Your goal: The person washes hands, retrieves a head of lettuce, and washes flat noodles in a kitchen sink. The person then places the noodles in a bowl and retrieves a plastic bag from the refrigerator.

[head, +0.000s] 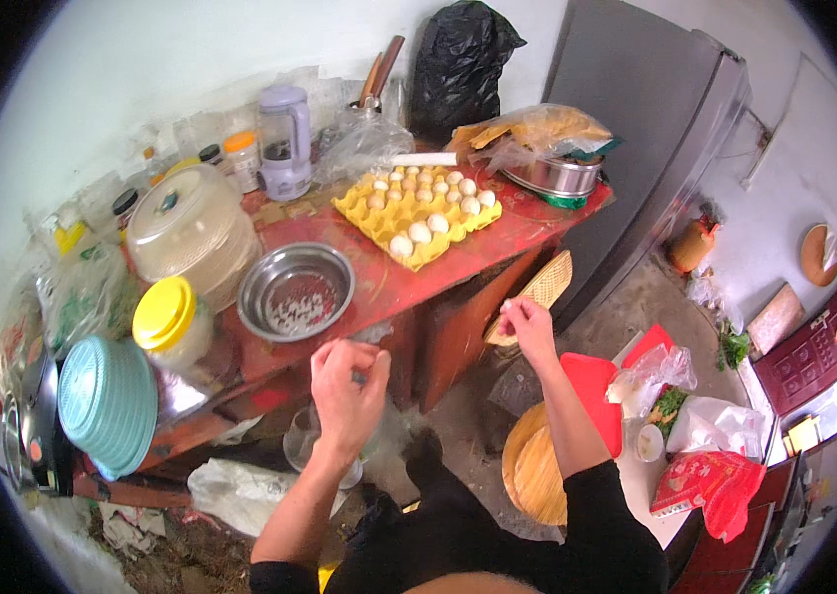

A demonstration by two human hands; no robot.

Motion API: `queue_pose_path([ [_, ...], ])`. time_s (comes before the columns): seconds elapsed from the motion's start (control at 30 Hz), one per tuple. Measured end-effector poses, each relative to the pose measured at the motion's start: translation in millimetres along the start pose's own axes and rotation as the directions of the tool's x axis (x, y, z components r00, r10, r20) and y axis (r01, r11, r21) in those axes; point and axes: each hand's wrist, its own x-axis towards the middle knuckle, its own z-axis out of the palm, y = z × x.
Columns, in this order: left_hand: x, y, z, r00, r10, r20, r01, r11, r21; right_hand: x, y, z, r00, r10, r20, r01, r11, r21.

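Observation:
My left hand (pixel 352 382) is raised before the front edge of the red tabletop (pixel 381 293), fingers curled; whether it holds something small cannot be made out. Just beyond it a steel bowl (pixel 296 292) has small white bits and dark red pieces at its bottom. Further right, my right hand (pixel 526 323) hangs in the air with fingertips pinched together near a woven tray (pixel 548 282); a small pale spot shows at the fingertips, too small to identify. A yellow egg tray (pixel 381 226), partly filled with eggs (pixel 419 232), lies farther back on the table.
Left on the table stand a yellow-lidded jar (pixel 164 315), teal baskets (pixel 108 405) and a translucent domed cover (pixel 188 223). A blender (pixel 286 148) is behind. The grey fridge (pixel 634 111) stands right of the table. A round wooden board (pixel 534 464) and red bag (pixel 708 486) are lower right.

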Motion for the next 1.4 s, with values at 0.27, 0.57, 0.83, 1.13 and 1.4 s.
queue_pose_path([
  [0.27, 176, 8, 127, 0.962, 0.047, 0.269, -0.033, 0.998, -0.054, 183, -71, -22, 0.819, -0.492, -0.296, 0.378, 0.85, -0.367],
  [0.57, 329, -50, 353, 0.896, 0.103, 0.433, -0.027, 0.984, -0.178, 301, -104, -52, 0.805, -0.531, -0.266, 0.111, 0.574, -0.811],
  [0.83, 376, -46, 471, 0.846, 0.42, 0.328, -0.45, 0.893, 0.015, 287, -76, -80, 0.677, -0.698, -0.232, 0.478, 0.657, -0.582],
  [1.13, 398, -42, 469, 0.803, 0.381, 0.458, -0.439, 0.898, 0.022, 325, -103, -128, 0.722, -0.654, -0.227, 0.454, 0.695, -0.557],
  [1.4, 393, -50, 430, 0.851, 0.073, 0.521, -0.064, 0.997, -0.035, 391, -94, -136, 0.868, -0.486, -0.1, 0.166, 0.474, -0.865],
])
